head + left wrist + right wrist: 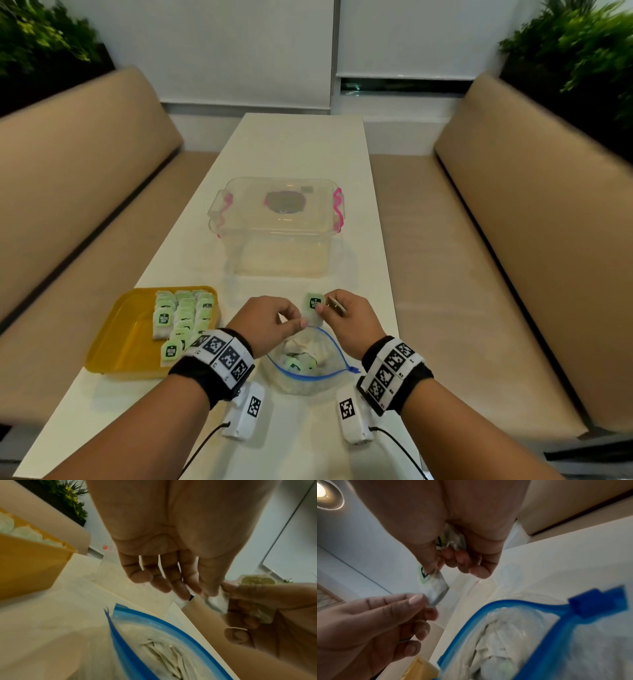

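Head: tea bag (313,309), white table (301,147), benches (85,164)

It looks like a café or canteen booth: tan padded benches (85,178) at the left and right edges flank a long white table (301,147), with leafy plants (41,41) in both upper corners.

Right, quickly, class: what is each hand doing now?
Left hand: pinches the tea bag.
Right hand: pinches it too, second tea bag under its curled fingers.
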